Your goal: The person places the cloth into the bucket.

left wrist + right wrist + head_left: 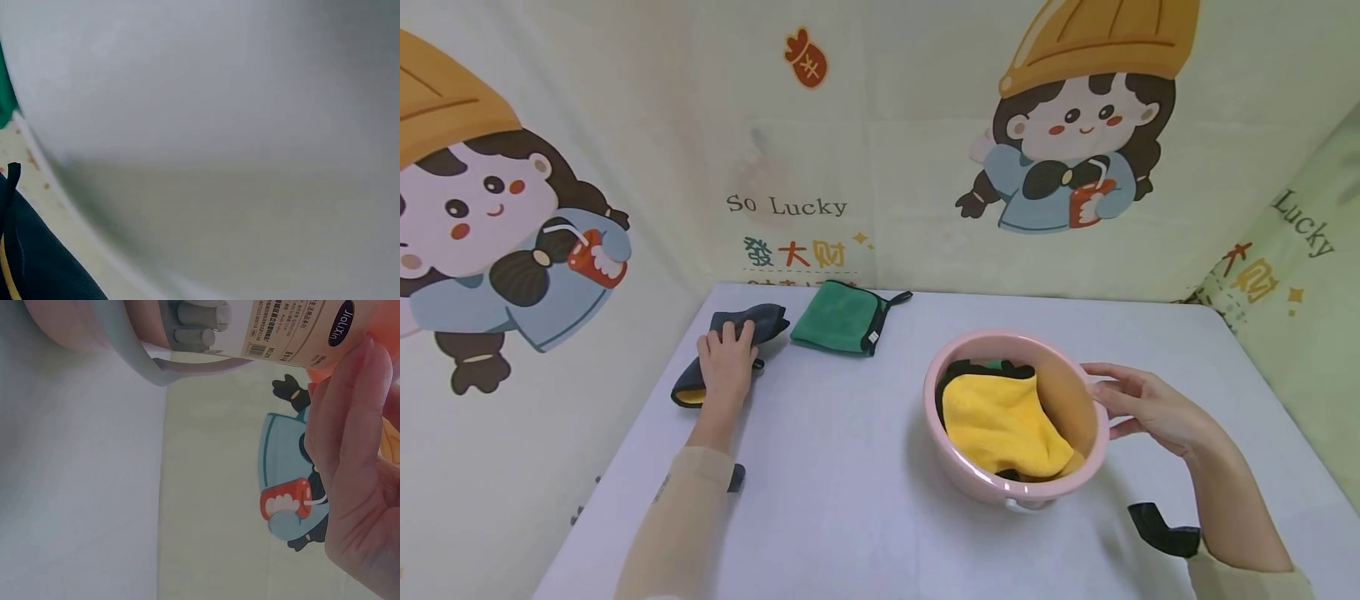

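Note:
In the head view, my left hand (726,362) grips a folded dark cloth (765,321) at the table's left, its fingers over the top and a yellow underside showing at the near end. Part of the cloth is hidden under the hand. At the right, my right hand (1157,408) touches the side of a pink bucket (942,450) near its rim with extended fingers. Those fingers (347,406) lie against the labelled outer wall in the right wrist view. Inside the bucket sits a yellow cloth (1000,421) with black edging, a bit of green behind it.
A folded green cloth (838,317) with a black hanging loop lies at the back, right of the dark one. The bucket's pale handle (140,356) hangs down its side. A printed curtain (910,167) borders the white table (820,467) behind and at both sides.

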`<state>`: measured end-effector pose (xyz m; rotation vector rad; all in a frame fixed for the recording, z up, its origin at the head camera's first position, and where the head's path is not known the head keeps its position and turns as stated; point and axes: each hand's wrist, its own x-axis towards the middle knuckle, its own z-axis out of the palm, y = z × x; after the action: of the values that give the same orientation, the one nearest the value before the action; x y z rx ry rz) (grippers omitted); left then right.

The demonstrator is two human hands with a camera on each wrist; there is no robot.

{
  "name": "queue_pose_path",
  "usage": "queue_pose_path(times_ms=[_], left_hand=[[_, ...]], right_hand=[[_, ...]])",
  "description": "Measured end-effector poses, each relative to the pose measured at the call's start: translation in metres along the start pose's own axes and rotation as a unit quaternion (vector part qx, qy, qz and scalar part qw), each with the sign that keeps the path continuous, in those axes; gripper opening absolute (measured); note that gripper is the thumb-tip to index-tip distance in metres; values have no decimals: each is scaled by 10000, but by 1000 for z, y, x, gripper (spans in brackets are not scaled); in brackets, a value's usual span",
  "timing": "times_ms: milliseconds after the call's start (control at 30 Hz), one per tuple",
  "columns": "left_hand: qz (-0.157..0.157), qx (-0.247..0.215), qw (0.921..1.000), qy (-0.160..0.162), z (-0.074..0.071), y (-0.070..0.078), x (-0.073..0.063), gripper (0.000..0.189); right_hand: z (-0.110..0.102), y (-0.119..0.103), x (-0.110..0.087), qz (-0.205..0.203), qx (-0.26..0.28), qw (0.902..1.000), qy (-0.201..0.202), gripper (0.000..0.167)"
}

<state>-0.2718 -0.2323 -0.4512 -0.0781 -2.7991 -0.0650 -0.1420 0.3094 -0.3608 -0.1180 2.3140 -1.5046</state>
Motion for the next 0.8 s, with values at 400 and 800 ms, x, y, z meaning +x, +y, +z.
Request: queue_pose_path(times_ms=[400, 800], left_hand=[[851, 368, 9897, 1093, -41, 49, 12, 46], [2014, 310, 9536, 2216, -78, 123, 3, 43]], right_hand=[[0, 1, 0, -27, 12, 10000, -4, 56], [0, 1, 1, 5, -37, 10000, 17, 57]])
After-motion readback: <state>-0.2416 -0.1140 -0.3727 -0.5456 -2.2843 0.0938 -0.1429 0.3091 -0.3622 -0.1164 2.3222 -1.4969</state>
